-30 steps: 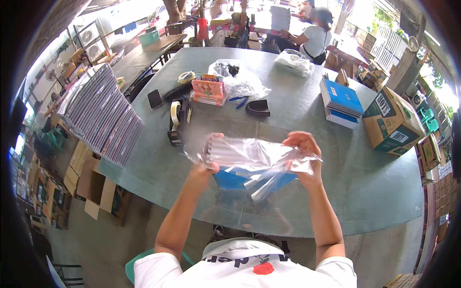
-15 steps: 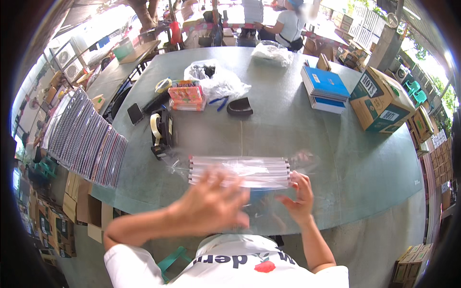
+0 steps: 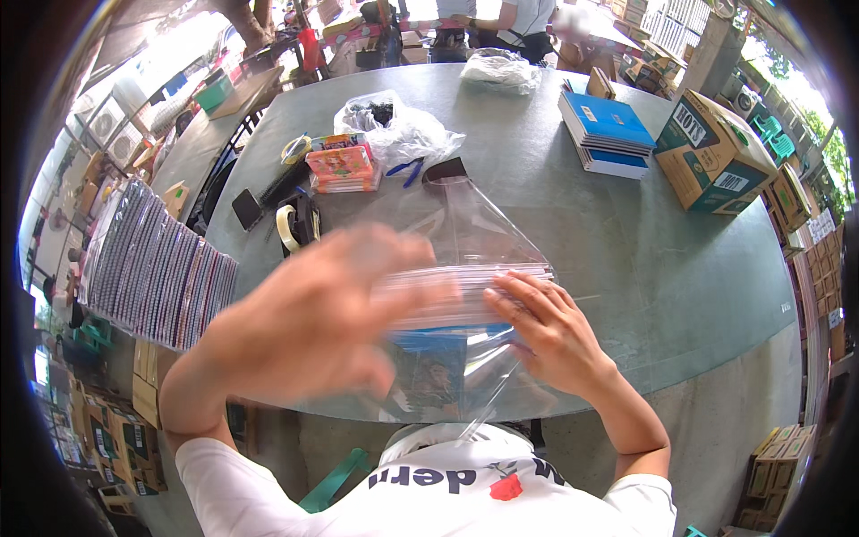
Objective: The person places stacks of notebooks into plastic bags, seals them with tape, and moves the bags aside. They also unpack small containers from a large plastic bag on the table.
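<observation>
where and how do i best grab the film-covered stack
Probably by its short ends, one hand from each side: the film-covered stack lies lengthwise across your front, and loose clear film spreads beyond its long sides, likely a poor hold. Your right hand rests at the right end; your blurred left hand hides the left.

Glossy, creased clear plastic film (image 3: 488,356), paper-edged book stack (image 3: 472,285), smooth, faintly shiny tabletop (image 3: 667,277), matt cardboard carton (image 3: 716,159)

A stack of thin, pale-edged books (image 3: 474,288), blue on its near side, sits by the middle of the table's (image 3: 698,286) near edge; clear, creased plastic film (image 3: 488,219) extends beyond its near and far sides.
</observation>
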Tool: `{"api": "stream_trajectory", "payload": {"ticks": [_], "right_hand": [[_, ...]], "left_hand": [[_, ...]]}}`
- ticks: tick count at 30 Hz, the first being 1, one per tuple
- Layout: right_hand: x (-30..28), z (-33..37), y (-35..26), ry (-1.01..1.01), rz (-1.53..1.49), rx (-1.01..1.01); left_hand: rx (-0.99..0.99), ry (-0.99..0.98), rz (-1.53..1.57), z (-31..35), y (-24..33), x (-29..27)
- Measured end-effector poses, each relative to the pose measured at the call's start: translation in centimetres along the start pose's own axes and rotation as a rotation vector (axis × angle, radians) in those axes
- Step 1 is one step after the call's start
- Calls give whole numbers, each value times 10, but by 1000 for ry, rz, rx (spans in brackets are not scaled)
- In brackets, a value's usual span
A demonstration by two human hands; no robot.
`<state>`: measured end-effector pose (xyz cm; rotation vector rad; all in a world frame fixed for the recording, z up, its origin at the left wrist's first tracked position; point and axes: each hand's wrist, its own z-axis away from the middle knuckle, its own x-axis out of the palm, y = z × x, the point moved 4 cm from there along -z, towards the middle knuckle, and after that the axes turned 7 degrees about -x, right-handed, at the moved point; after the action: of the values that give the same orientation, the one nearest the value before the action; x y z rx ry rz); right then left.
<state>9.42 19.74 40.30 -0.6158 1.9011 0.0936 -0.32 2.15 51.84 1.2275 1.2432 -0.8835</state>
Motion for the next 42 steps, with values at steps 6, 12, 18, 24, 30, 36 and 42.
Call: {"api": "stream_trajectory", "payload": {"ticks": [6, 12, 18, 24, 30, 36, 42], "right_hand": [[6, 28, 14, 464, -60, -41], [6, 17, 19, 268, 23, 15], [3, -4, 2, -4, -25, -37], [15, -5, -14, -16, 117, -141], [25, -5, -25, 91, 139, -116], [26, -1, -18, 75, 219, -23], [26, -15, -24, 127, 140, -80]], "left_hand": [[-434, -70, -36, -33, -45, 24], [20, -511, -221, -12, -10, 26], [-53, 102, -292, 9, -19, 3], [198, 58, -71, -49, -24, 44], [230, -3, -88, -56, -26, 65], [-455, 897, 263, 14, -132, 32], [-1637, 862, 758, 209, -314, 252]]}}
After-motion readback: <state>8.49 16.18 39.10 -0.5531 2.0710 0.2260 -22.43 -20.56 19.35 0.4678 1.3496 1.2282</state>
